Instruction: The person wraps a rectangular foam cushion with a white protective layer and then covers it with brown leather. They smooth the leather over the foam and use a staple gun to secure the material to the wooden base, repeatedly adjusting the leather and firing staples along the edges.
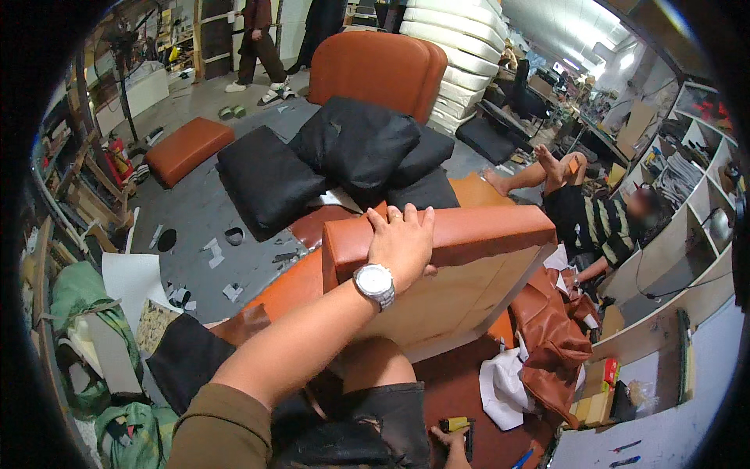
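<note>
An orange-brown upholstered seat panel [445,242] stands on edge before me, its pale wooden back [437,313] facing me. My left hand [402,248], with a silver watch on the wrist, holds its top edge; the fingers lie over the covering and the thumb is on the back side. Low in the picture, my right hand [451,447] is closed on a yellow and black staple gun [455,424], just above red-brown material on the floor. Part of that hand is cut off by the lower edge. My bare knee [379,363] is against the panel's lower part.
Black cushions [355,148] lie piled beyond the panel, near a large orange backrest [375,70]. A co-worker [594,219] sits on the floor at right, beside crumpled brown leather [551,344]. White shelves [672,266] line the right side. Scraps [233,291] litter the floor.
</note>
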### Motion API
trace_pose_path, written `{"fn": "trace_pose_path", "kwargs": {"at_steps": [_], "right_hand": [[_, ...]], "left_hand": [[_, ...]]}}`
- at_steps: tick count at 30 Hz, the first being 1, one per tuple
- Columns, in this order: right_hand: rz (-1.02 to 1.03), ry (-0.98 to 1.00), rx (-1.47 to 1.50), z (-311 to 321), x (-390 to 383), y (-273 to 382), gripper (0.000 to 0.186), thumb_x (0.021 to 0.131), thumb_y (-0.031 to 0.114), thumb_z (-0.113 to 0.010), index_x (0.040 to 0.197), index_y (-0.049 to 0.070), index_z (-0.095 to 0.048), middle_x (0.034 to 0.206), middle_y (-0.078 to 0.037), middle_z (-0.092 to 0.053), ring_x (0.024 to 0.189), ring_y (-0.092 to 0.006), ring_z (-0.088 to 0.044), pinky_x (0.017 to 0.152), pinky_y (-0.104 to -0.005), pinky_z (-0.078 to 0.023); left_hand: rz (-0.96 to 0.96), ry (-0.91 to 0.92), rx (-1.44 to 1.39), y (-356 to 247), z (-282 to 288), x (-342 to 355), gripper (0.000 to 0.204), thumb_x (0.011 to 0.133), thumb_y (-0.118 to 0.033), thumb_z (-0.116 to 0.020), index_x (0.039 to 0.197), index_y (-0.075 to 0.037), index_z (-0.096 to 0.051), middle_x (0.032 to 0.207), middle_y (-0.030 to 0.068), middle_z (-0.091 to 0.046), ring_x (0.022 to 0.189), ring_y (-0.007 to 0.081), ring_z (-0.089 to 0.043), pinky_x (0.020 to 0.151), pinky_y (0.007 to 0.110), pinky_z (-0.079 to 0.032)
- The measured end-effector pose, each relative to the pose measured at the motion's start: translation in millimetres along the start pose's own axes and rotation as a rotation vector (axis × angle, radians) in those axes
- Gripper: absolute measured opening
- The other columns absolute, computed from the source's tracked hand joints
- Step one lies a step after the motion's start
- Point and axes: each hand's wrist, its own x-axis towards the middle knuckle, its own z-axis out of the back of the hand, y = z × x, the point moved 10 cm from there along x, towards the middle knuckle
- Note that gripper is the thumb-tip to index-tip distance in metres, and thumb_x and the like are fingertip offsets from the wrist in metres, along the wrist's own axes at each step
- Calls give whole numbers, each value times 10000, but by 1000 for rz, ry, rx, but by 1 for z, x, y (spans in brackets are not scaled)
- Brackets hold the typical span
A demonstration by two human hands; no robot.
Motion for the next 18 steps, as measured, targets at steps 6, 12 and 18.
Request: {"fn": "trace_pose_path", "kwargs": {"at_steps": [6, 12, 18], "right_hand": [[179, 8, 132, 50, -16, 54, 853, 773, 460, -978, 1382, -25, -627, 1136, -151, -765, 1032, -318, -736, 914, -441, -595], [889, 50, 854, 183, -160, 252, 381, 948, 163, -818, 1278, 13, -700, 1022, -80, -764, 902, -262, -730, 866, -401, -583], [1120, -102, 944, 264, -277, 354, 297, 936, 135, -797, 1179, -6, -700, 1033, -71, -742, 899, -185, -708, 821, -339, -562]], "left_hand": [[-41, -43, 3, -2, -3, 0, 1057, 724, -508, -952, 1590, -85, -519, 1509, 235, -589, 1392, 501, -559, 1141, 746, -394], [-58, -77, 45, -2, -2, -2, 1033, 745, -495, -938, 1585, -74, -509, 1488, 237, -602, 1380, 483, -573, 1151, 761, -368], [-56, -100, 46, -5, -4, -7, 1027, 769, -507, -923, 1596, -77, -492, 1524, 234, -588, 1397, 472, -570, 1128, 735, -415]]}}
